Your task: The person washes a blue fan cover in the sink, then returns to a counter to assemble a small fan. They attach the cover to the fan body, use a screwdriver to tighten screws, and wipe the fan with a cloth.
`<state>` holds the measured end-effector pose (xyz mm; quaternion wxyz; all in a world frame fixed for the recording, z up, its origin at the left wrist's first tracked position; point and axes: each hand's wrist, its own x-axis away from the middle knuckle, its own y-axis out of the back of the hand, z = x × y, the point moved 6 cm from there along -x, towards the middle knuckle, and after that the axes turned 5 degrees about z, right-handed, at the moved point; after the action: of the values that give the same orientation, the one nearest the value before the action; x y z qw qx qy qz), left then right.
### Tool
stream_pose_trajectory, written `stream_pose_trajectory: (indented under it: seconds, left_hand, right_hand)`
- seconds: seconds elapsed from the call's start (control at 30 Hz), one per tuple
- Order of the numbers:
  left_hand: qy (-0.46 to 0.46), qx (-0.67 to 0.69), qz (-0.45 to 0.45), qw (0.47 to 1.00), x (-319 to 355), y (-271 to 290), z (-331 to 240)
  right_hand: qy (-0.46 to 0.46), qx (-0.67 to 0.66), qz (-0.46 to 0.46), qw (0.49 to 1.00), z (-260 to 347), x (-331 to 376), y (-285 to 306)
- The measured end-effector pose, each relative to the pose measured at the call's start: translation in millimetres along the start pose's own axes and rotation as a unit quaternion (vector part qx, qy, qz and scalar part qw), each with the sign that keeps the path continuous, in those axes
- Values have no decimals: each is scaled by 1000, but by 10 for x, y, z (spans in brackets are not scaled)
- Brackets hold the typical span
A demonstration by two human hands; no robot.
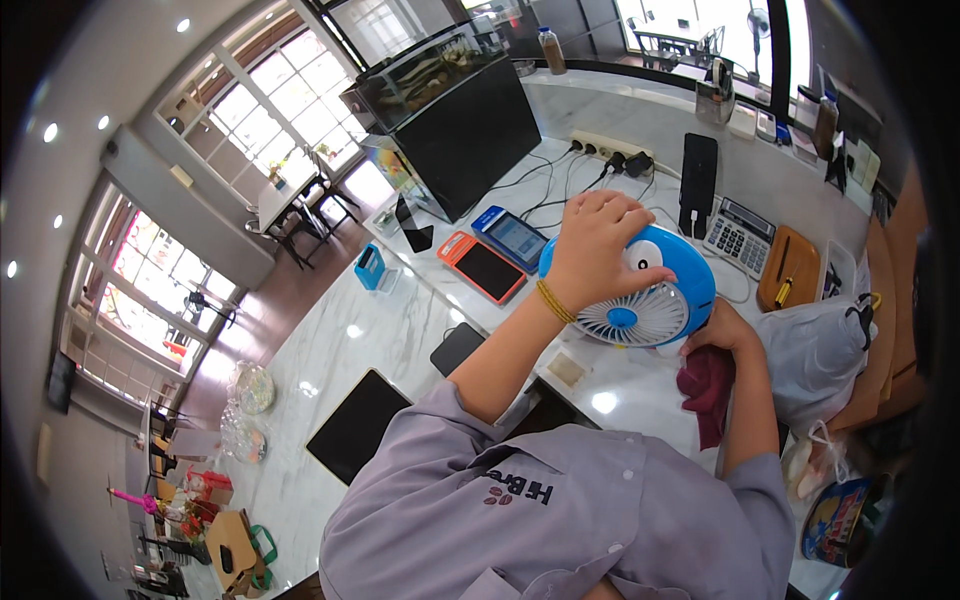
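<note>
A small blue desk fan (pixel 698 285) with a white grille and a cartoon eye stands tilted on the marble counter in front of me. My left hand (pixel 598 250) grips its upper left part, fingers over the top and thumb stretched across the front. A yellow bracelet circles that wrist. At the fan's lower right edge is my right hand (pixel 728 330), closed around a maroon cloth (pixel 707 395) that hangs down below it. The right fingertips lie against or very near the fan's casing; part of them is hidden.
Left of the fan lie an orange handheld terminal (pixel 482 268), a blue one (pixel 512 236) and a black tablet (pixel 358 425). A calculator (pixel 740 236), a wooden tray (pixel 789 265) and a plastic bag (pixel 815 355) sit to the right. Cables run behind to a power strip (pixel 610 150).
</note>
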<state>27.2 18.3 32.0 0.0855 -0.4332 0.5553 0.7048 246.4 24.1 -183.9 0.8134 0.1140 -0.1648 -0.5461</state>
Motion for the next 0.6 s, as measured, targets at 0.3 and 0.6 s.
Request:
stream_pose_trajectory:
  seconds: [0.3,0.6]
  left_hand:
    - [-19,18,-13,1000,-39,-29,-5]
    - [-54,26,9,998,-55,37,11]
  right_hand:
    - [-19,7,34,999,-196,-105,152]
    - [-94,-119,142,978,-209,-188,-124]
